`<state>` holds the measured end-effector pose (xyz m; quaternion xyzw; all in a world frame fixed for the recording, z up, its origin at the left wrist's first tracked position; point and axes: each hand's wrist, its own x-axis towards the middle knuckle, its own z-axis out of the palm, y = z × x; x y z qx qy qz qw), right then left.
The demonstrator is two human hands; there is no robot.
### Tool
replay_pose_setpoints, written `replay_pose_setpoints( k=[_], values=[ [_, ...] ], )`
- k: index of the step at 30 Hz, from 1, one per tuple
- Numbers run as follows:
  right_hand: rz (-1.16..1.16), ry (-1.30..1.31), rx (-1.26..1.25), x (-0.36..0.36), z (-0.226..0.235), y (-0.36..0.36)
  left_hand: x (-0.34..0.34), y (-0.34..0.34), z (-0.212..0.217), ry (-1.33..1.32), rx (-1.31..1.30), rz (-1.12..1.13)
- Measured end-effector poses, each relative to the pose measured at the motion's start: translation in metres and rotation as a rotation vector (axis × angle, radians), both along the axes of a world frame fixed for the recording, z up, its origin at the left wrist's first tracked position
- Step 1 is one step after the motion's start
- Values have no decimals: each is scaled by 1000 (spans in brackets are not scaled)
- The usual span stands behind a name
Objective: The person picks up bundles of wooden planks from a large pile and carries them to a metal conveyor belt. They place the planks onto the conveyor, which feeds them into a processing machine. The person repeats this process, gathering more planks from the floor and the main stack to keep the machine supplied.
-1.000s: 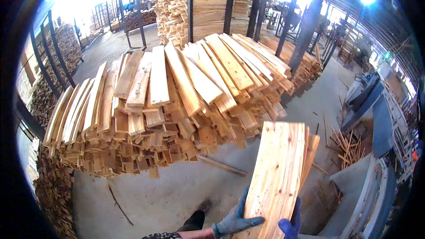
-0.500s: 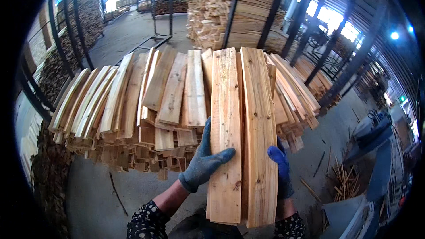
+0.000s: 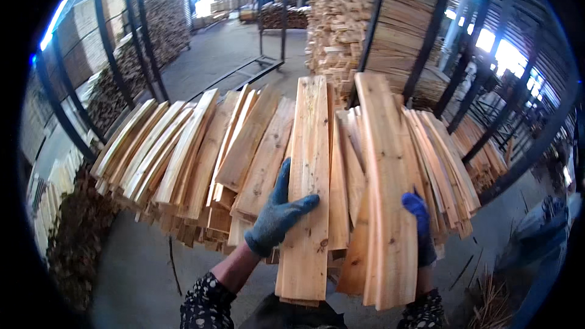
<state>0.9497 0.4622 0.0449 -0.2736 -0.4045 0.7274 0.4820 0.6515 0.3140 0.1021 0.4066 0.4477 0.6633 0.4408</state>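
Observation:
My left hand, in a grey-blue glove, grips a knotted wooden board by its left edge, thumb across the top face. At least one more board shows beneath it. On the right, my blue-gloved right hand is closed round the edge of a few boards held together, its fingers partly hidden by the wood. A gap separates the two held lots, and a reddish board slants down between them. Both lots lie over a wide stack of boards in front of me.
Dark metal rack posts rise at the left, and more posts stand at the right. Tall lumber stacks are behind. A pile of bark-like pieces lies at lower left, thin wood scraps at lower right.
The boards held side by side have come apart, with my right hand's lot moving right and a reddish board now showing between them. The view has turned somewhat leftward.

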Motion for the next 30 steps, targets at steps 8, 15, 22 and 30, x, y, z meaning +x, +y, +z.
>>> replay_pose_setpoints(
  k=[8, 15, 22, 30],
  values=[
    [123, -199, 28, -64, 50, 13, -100, -22, 15, 83, -9, 264],
    [218, -209, 71, -205, 37, 8, -247, -106, 26, 302, -72, 464],
    [301, -204, 197, -424, 19, -23, -434, -156, 5, 658, -171, 485],
    [557, -461, 643, -614, 20, -164, -534, -167, -59, 1219, -586, 460]
  ],
)
